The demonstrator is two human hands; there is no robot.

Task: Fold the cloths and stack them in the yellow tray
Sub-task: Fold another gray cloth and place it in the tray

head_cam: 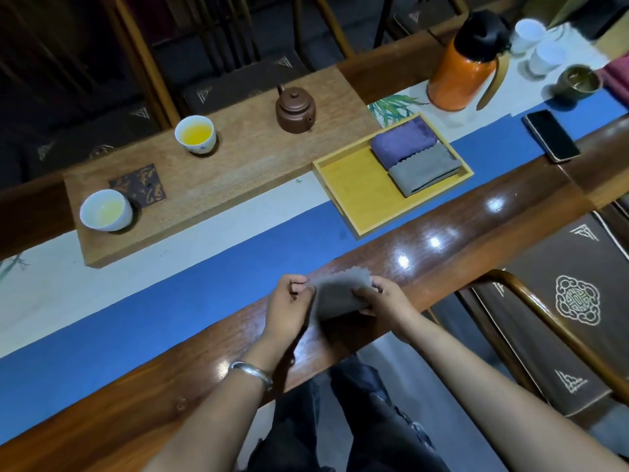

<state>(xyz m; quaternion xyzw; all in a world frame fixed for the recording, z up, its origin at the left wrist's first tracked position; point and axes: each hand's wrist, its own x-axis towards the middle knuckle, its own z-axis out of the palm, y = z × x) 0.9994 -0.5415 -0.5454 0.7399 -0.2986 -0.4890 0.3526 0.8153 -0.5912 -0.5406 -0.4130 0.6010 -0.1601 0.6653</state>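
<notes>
A small grey cloth (340,294) with a zigzag edge is held just above the glossy wooden table edge, partly folded. My left hand (292,301) pinches its left side and my right hand (381,301) grips its right side. Further back, the yellow tray (354,192) rests on the blue runner. In its far right part lie a folded purple cloth (403,141) and a folded grey cloth (423,168) side by side, touching. The tray's near left part is bare.
A wooden tea board (238,165) behind carries a brown teapot (295,109) and two white cups (195,134) (106,210) of yellow tea. An orange thermos (464,68), more cups and a phone (551,135) stand at the right. A chair (558,318) is close at my right.
</notes>
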